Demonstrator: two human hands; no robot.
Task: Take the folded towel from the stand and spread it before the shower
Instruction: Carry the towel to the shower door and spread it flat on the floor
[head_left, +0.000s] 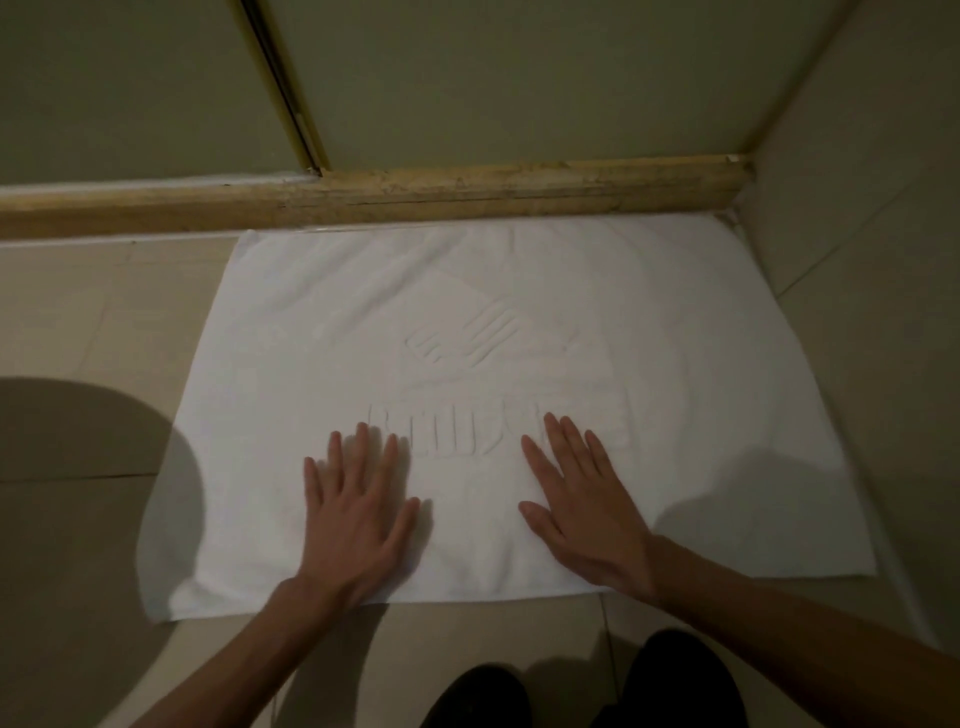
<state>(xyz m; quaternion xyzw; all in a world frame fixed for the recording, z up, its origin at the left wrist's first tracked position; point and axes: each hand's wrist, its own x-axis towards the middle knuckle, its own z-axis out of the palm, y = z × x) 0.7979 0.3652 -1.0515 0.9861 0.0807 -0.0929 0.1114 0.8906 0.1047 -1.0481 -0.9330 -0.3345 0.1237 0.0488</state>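
Head view, only view:

- Count: 1 towel (467, 322), 2 hands, 1 shower threshold (415, 197), 2 knees in dark trousers at the bottom edge (483, 696) (675, 675)
- Towel: white, fully unfolded, lying flat on the tiled floor (104, 322). Long axis runs left-right, parallel to the threshold. Far long edge sits right against the threshold, far right corner tucked into the corner where the threshold meets the right wall (857, 182). Near long edge is just in front of the knees
- Embossed logo at towel centre with a line of lettering below it on the person's side, too faint to read
- Left hand (358, 514): palm down, fingers straight and spread, flat on the near half of the towel, fingers pointing at the threshold. Grips nothing
- Right hand (587, 514): same, flat and spread, palm down, fingers angled slightly to the far left, fingertips over the right end of the lettering. Grips nothing
- Hands are apart, one each side of the towel's middle
- Behind the threshold: glass panels with a gold-coloured door frame (291, 88)
- Large rounded shadow on the floor at left (78, 467), overlapping the towel's near left corner
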